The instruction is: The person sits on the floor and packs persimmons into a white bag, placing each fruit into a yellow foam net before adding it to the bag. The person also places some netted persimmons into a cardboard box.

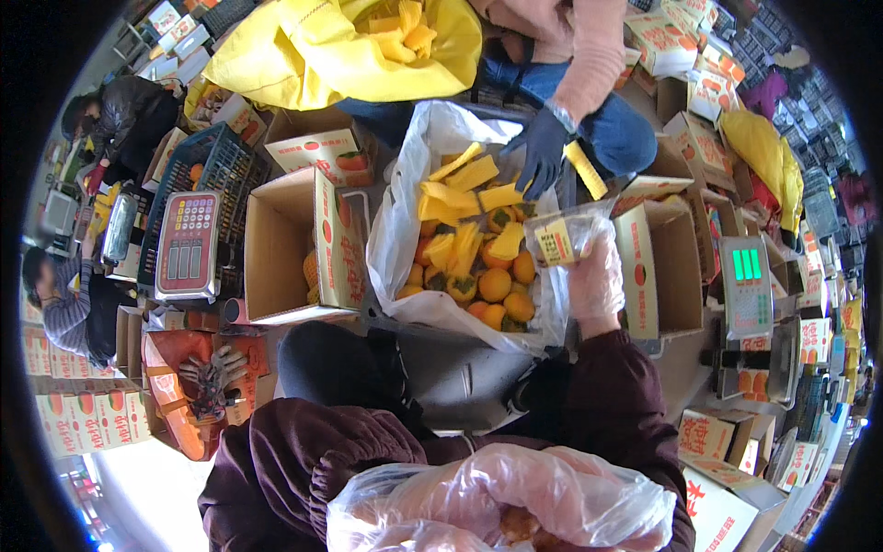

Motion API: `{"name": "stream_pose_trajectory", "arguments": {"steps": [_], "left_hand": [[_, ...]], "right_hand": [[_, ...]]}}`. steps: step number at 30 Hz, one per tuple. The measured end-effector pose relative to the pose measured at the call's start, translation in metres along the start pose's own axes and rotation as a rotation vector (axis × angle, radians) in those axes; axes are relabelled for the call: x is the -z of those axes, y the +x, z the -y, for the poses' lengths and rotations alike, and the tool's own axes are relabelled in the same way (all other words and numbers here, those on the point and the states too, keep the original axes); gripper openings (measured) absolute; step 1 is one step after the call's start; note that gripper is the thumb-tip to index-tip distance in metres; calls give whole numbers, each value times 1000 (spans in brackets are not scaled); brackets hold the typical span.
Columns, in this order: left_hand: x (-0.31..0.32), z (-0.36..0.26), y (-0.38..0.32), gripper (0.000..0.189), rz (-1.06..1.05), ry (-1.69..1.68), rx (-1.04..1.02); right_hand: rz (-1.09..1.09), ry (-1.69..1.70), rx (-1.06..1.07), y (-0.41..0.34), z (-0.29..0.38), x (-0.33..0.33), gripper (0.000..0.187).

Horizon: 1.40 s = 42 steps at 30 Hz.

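My right hand (599,279), in a clear plastic glove, grips a small clear plastic packet (557,240) with a yellow label bearing writing. It is at the right edge of a crate lined with a white plastic bag (390,255). Orange persimmons (494,284) and yellow foam net sleeves (452,200) lie inside the liner. Very near the camera, my left hand (510,493) shows large at the bottom in a loose clear plastic glove. Its fingers look curled; something orange-brown shows behind the plastic, and whether it is held cannot be told.
Opposite, another person's dark-gloved hand (541,152) reaches over the crate beside a yellow sack (331,55). Open cardboard boxes stand left (279,255) and right (679,269). Scales stand at far left (187,245) and right (748,286). A blue plastic crate (224,155) stands behind the left scale.
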<state>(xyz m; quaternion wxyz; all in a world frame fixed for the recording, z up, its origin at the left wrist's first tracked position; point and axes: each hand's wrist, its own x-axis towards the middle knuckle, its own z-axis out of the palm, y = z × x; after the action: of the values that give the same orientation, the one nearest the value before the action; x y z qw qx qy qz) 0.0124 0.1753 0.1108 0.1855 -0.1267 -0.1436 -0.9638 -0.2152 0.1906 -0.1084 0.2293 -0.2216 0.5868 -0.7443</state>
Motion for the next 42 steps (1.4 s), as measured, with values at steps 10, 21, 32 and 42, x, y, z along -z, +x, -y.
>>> {"name": "stream_pose_trajectory", "arguments": {"steps": [10, 21, 32, 42], "left_hand": [[12, 22, 2, 53, 157, -160, -270], [148, -51, 19, 35, -532, 364, 69], [244, -35, 50, 25, -614, 750, 294], [326, -23, 67, 5, -788, 1033, 114]], "right_hand": [[-40, 234, -85, 2, -6, 1, 21], [-40, 561, -191, 2, -2, -6, 29], [111, 323, -235, -3, -4, -20, 24], [-59, -62, -178, 4, -4, -10, 42]]}}
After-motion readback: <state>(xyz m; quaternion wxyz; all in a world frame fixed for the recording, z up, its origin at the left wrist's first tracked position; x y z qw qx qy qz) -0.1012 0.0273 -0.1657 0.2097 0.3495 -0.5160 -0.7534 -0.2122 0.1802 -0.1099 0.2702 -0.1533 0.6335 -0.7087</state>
